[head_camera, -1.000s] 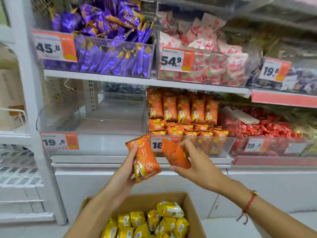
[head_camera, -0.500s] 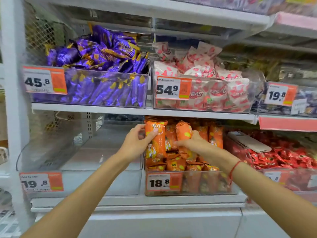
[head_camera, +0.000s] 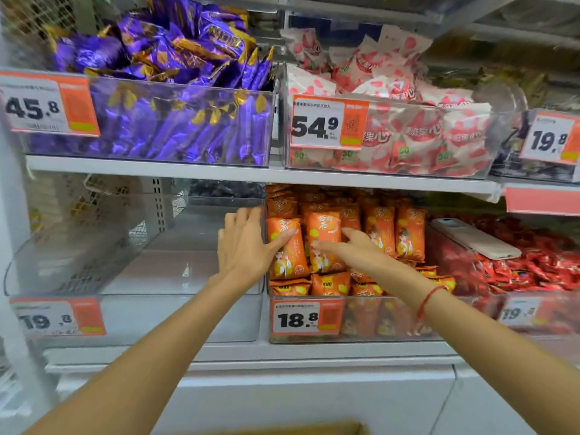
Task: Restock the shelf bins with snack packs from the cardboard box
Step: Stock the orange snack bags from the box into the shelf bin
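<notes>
Two orange snack packs stand upright at the front of the clear bin (head_camera: pixel 361 320) tagged 18.8, on top of several more orange packs. My left hand (head_camera: pixel 243 246) has straight fingers beside the bin's left wall, and its thumb presses the left orange pack (head_camera: pixel 287 255). My right hand (head_camera: pixel 357 251) reaches in from the right with fingers extended. Its fingertips touch the right orange pack (head_camera: pixel 323 233). Neither hand grips anything. Only the top edge of the cardboard box (head_camera: pixel 314 430) shows at the bottom of the view.
A clear bin (head_camera: pixel 157 320) tagged 19.8 sits left of the orange one with nothing in it. Above are a bin of purple packs (head_camera: pixel 175 124) and one of pink-white packs (head_camera: pixel 417 136). On the right, a white slab-shaped device (head_camera: pixel 474 238) lies on red packs.
Both hands carried an orange pack up from the box into the 18.8 bin and released their grip. The packs now stand in the bin under flat fingers.
</notes>
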Available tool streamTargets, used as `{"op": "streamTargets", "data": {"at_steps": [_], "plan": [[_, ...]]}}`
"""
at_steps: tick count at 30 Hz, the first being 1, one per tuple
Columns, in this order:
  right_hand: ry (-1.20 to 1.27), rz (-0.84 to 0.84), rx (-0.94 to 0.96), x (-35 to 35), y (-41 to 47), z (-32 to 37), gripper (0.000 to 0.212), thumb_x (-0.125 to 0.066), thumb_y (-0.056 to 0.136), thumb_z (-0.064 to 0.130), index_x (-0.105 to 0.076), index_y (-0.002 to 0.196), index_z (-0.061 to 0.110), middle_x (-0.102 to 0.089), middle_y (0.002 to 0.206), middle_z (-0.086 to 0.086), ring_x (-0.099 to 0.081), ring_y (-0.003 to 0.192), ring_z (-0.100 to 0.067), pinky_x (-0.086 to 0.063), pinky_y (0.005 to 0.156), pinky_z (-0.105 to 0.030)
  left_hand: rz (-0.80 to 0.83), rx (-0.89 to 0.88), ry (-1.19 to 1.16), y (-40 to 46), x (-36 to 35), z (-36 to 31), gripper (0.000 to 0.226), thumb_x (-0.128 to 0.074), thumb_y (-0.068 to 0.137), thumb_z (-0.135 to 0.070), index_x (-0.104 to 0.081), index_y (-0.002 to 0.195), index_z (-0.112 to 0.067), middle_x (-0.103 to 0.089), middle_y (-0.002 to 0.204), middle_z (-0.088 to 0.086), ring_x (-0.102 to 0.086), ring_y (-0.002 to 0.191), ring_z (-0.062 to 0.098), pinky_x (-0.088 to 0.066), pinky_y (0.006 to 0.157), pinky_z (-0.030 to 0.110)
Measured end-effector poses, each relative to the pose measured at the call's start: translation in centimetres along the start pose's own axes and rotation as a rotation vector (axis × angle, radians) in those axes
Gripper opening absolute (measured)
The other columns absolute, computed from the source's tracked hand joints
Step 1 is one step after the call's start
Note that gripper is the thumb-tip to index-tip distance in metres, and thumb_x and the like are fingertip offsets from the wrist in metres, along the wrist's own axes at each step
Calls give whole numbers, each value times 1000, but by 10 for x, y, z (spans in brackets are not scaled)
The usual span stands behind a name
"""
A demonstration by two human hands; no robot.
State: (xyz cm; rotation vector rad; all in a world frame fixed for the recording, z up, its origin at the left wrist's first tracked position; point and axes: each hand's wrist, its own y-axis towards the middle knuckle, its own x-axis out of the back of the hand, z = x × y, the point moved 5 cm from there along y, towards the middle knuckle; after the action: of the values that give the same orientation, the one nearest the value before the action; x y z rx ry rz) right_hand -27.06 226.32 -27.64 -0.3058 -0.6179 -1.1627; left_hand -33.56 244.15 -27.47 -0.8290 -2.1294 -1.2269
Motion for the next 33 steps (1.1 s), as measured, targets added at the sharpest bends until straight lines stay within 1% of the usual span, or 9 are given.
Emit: {"op": "streamTargets", "data": {"at_steps": [3,7,10,15,18,21,26,29,33], "plan": [[-47,25,79,-4,-9,-3,54,-63,90,31,-42,137,17,-60,109,8,-54,95,-9,-40,85,-24,-1,-153,-68,-2,6,6,73,-57,81,-63,-38,142,-29,-40,139,-2,-32,129,18,-32,100,37],[1,23,89,0,-7,-7,73,-68,87,28,-29,147,17,-54,123,1,-55,114,-16,-43,91,-26,184,-325,9,-9,6,0,75,-60,80,-62,-35,144,-31,-35,145,-8,-34,131,14,-32,103,36],[5,77,105,-1,-7,-6,61,-67,88,25,-38,141,19,-55,101,14,-57,101,-11,-46,83,-22,293,-368,78,-5,8,-4,85,-65,76,-62,-32,147,-30,-32,149,-7,-30,135,14,-29,105,36],[-144,41,183,-4,-6,-10,49,-67,87,32,-49,132,20,-62,124,1,-60,108,-16,-49,92,-32,353,-368,154,2,8,-6,86,-65,76,-61,-30,148,-30,-32,151,-6,-26,137,17,-28,106,37],[-294,-121,272,4,-11,-9,81,-68,84,42,-26,148,17,-36,149,-2,-40,132,-20,-38,105,-35,354,-388,239,-2,6,-10,87,-60,83,-60,-19,152,-27,-22,157,-5,-17,142,18,-25,110,39],[-410,-336,499,8,-21,6,73,-53,93,43,-16,152,22,-16,157,3,-22,142,-16,-28,110,-33,352,-451,318,-8,3,-18,83,-52,90,-54,-8,154,-25,-9,160,-3,-7,146,17,-16,115,38],[-621,-161,546,-25,-12,2,59,-32,103,33,-2,153,22,2,161,5,12,147,-14,-5,116,-28,395,-491,358,-8,0,-22,79,-50,93,-50,-9,153,-20,-15,159,1,-14,146,18,-18,117,34],[-536,-67,472,-32,-9,-6,62,-30,103,32,6,153,24,16,158,12,24,143,-9,-7,106,-22,433,-492,349,-6,-3,-22,79,-51,93,-48,-9,153,-19,-16,159,0,-15,145,17,-20,117,34],[-558,-11,417,-33,-8,-7,63,-28,103,33,10,152,23,21,157,10,28,142,-11,-15,114,-34,473,-485,384,-8,-9,-20,77,-46,97,-45,-3,153,-17,-8,161,2,-7,147,19,-17,119,36]]}}
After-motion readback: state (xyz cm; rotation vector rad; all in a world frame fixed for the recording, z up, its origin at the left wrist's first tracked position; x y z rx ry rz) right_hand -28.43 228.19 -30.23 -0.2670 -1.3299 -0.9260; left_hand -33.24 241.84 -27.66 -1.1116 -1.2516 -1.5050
